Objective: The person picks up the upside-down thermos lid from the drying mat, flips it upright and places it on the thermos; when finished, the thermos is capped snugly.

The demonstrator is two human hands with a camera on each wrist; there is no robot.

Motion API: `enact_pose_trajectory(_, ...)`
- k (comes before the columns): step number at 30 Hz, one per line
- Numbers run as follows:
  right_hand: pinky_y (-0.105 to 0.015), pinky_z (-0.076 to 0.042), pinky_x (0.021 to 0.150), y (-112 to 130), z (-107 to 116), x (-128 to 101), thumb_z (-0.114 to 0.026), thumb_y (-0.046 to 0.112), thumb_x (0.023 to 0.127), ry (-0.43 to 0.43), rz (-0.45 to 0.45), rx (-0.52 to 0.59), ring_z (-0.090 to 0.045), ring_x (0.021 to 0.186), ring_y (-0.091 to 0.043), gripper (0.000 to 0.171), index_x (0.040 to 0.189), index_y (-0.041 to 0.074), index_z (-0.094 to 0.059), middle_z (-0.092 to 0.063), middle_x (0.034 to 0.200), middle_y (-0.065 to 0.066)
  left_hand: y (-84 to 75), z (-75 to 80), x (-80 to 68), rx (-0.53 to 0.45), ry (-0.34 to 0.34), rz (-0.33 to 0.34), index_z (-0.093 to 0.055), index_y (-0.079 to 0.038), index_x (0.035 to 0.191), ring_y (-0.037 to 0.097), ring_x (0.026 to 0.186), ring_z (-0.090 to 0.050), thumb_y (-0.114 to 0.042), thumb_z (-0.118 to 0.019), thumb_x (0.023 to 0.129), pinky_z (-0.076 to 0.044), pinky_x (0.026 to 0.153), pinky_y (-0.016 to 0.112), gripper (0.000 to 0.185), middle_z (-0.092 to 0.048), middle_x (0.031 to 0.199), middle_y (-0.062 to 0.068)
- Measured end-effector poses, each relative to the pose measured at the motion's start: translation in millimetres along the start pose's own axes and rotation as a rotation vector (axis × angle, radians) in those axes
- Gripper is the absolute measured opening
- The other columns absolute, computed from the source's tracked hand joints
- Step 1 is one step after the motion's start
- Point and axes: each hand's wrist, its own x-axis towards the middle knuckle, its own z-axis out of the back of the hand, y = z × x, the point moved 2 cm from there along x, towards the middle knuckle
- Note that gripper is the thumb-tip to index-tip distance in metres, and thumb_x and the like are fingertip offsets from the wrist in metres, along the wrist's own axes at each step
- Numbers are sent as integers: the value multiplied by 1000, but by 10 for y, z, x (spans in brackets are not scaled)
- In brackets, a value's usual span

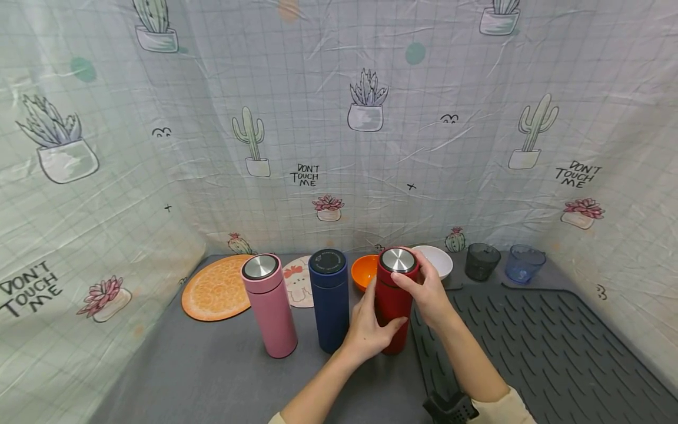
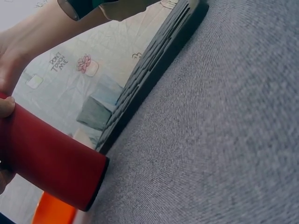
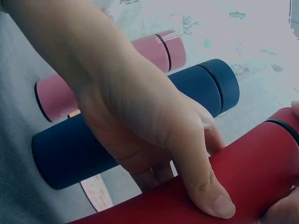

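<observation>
A red flask [image 1: 394,303] with a steel-topped lid stands upright on the grey cloth [image 1: 212,365] at the edge of the dark ribbed mat [image 1: 529,341]. My left hand [image 1: 369,328] grips its body, thumb across the front. My right hand [image 1: 419,285] curls round its lid from the right. In the right wrist view the left hand [image 3: 154,126] wraps the red flask [image 3: 243,186]. The left wrist view shows the red flask [image 2: 51,163] with its base on the grey cloth [image 2: 210,140].
A blue flask [image 1: 329,300] and a pink flask [image 1: 269,306] stand just left of the red one. Behind are an orange bowl [image 1: 364,271], a white bowl [image 1: 438,259], a dark cup [image 1: 481,261], a blue cup [image 1: 523,263] and an orange placemat [image 1: 214,288]. A printed cloth backdrop surrounds the table.
</observation>
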Motion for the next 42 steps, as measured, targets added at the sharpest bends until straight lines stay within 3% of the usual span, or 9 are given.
enact_pose_trajectory(7,-30,-49,81,-6,-43,3,-61,-4,78,-100,-18,-25,-52,98,-20,47,119,-2,-38,-51,112,-7,22,-20,-10,7,-11,-14,-22,-23,141,17,105,-54,-16,-75,75,-47,87,35,85,-51,124,2)
enact_pose_trajectory(14,-30,-49,81,-40,-72,23,-65,-6,76,-153,-16,-44,-53,99,-21,48,114,4,-39,-51,112,-7,23,-17,-12,27,-27,-5,-22,-24,142,16,106,-54,-17,-75,74,-46,88,34,86,-49,127,1)
enact_pose_trajectory(33,-30,-51,78,-77,-61,56,-65,-11,74,-210,-32,-12,-56,95,-20,47,110,1,-38,-48,111,-11,73,-29,2,18,-24,-14,-23,-23,141,17,106,-54,-17,-75,75,-47,88,34,85,-50,125,2)
enact_pose_trajectory(38,-28,-50,78,-89,-42,87,-65,-7,76,-221,-51,-21,-55,95,-19,45,110,2,-38,-48,111,-8,80,-17,43,51,-21,41,-24,-23,141,16,106,-54,-22,-77,74,-46,88,33,86,-50,125,1)
enact_pose_trajectory(42,-27,-47,80,-109,-34,63,-60,-2,81,-170,-57,0,-52,97,-17,39,113,3,-38,-50,110,-5,34,40,8,123,8,72,-21,-20,143,18,111,-51,-20,-75,75,-45,90,37,87,-46,130,2)
